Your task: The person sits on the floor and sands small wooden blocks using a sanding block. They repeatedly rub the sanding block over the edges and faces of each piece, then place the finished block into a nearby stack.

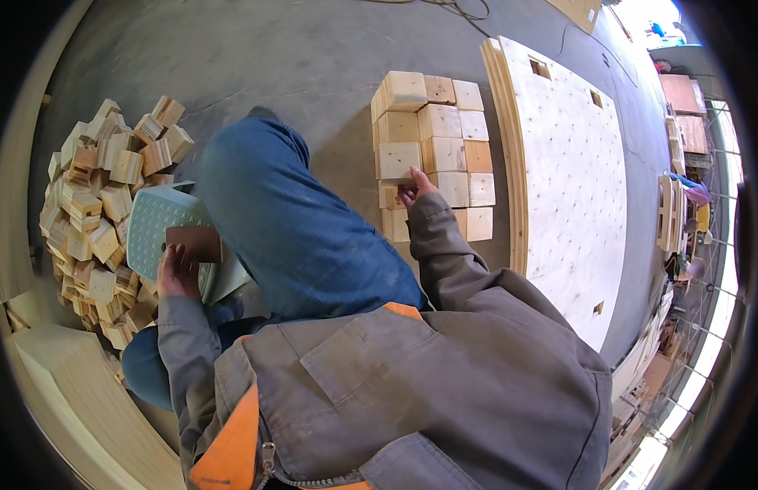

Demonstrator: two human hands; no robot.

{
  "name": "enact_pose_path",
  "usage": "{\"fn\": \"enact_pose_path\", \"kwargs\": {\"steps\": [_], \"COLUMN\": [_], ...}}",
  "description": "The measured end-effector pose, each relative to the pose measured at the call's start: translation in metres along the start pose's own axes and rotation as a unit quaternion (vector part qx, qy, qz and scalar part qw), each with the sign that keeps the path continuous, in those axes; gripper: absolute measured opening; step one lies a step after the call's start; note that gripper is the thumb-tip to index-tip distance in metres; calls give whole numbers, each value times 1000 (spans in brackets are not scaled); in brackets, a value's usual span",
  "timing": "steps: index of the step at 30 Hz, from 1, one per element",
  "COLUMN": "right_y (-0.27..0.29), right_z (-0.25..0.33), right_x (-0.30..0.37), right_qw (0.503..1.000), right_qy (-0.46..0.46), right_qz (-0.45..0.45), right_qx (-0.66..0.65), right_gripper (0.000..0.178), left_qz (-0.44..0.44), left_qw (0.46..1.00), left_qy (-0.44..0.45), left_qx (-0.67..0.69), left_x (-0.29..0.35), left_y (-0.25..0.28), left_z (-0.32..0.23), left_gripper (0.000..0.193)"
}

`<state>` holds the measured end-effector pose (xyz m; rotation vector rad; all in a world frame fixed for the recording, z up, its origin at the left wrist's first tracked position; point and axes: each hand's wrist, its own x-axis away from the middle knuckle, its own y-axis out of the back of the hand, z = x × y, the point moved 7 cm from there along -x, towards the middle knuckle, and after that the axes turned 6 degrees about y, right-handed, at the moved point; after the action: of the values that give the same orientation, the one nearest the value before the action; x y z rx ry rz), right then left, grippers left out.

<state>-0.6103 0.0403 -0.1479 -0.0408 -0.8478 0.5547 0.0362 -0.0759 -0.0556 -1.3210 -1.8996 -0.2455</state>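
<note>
My left hand grips the edge of a flat reddish-brown rectangular piece, which looks like sandpaper. It is held over a pale green plastic step stool with a textured top, beside my bent knee. My right hand reaches to a neat stack of wooden blocks. Its fingers close on a wooden block at the left side of the stack, with the index finger against the block above. The palm side of this hand is hidden.
A loose heap of wooden blocks lies left of the stool. Right of the stack, large pale wooden panels lie piled on the grey concrete floor. Cables cross the floor at the top. Boards and other materials line the far right.
</note>
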Motion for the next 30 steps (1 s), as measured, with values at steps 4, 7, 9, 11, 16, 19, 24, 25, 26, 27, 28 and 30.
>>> {"fn": "enact_pose_path", "kwargs": {"steps": [4, 7, 9, 11, 16, 19, 24, 25, 26, 27, 28, 30], "right_y": [-19, -35, -39, -44, -45, -42, -30, -44, -49, -53, -55, -62], "right_z": [12, 25, 34, 36, 37, 31, -18, -26, -22, -20, -18, -11], "right_x": [-45, -83, -105, -116, -121, -121, -85, -61, -49, -39, -33, -28], "right_qw": [1000, 999, 999, 998, 997, 991, 996, 998, 999, 999, 999, 1000], "right_qy": [11, 21, 35, 43, 65, 94, 85, 12, 1, -11, -20, -15], "right_qz": [-16, -22, -28, -39, -36, -29, -35, -47, -32, -18, -6, 2], "right_qx": [-23, -25, -24, -13, -17, -96, -4, -45, -38, -32, -27, -21], "right_gripper": [34, 36, 37, 38, 47, 58, 67, 67, 66, 64, 63, 52], "left_qz": [9, -15, -29, -41, -51, -50, -59, -74, -73, -73, -69, -63], "left_qw": [1000, 999, 999, 998, 997, 997, 996, 995, 995, 995, 995, 995], "left_qy": [1, -3, -2, -1, 1, 3, -2, -4, -5, -6, -6, -3], "left_qx": [-12, -29, -38, -44, -52, -57, -69, -69, -71, -74, -77, -77], "left_x": [1, 1, 6, 9, 6, 5, 2, 8, 10, 10, 9, 6], "left_y": [-12, -10, -20, -19, -8, -11, -17, -14, -16, -17, -20, -20], "left_z": [-2, -4, -6, -6, -5, -5, -4, -6, -7, -7, -7, -5], "left_gripper": [41, 43, 43, 44, 44, 45, 45, 45, 45, 45, 45, 45]}}
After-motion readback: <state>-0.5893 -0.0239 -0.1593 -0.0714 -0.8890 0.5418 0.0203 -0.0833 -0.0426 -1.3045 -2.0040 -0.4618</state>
